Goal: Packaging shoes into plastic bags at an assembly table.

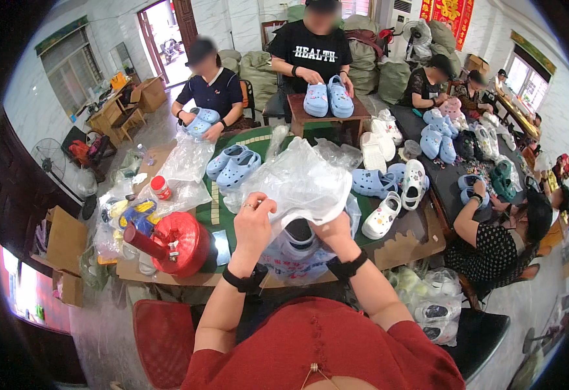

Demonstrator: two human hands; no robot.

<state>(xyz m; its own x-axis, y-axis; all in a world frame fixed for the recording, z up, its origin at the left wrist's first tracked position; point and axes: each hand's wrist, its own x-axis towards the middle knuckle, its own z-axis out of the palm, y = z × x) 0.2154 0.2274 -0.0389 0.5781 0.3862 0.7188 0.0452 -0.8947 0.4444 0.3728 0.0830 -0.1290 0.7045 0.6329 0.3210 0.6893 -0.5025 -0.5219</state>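
A clear plastic bag (pixel 301 179) is spread up over the table in front of me. My left hand (pixel 256 218) is closed, pinching the bag's near left edge between thumb and fingers. At the near right edge, my right hand (pixel 335 231) grips the bag, its fingertips partly covered by the plastic. Between my hands, below the raised bag, sits a pale clog (pixel 299 239) with a dark opening, resting among more crumpled plastic. Left of the bag stand two light blue clogs (pixel 240 170). To its right lie white clogs with charms (pixel 382 216) and blue ones (pixel 374 182).
A red round container (pixel 182 244) and a red-lidded jar (pixel 160 188) stand on the left. Co-workers handle clogs across the table, one with a blue pair (pixel 329 97) on a wooden stand. A dark table (pixel 450 179) with more clogs adjoins at right.
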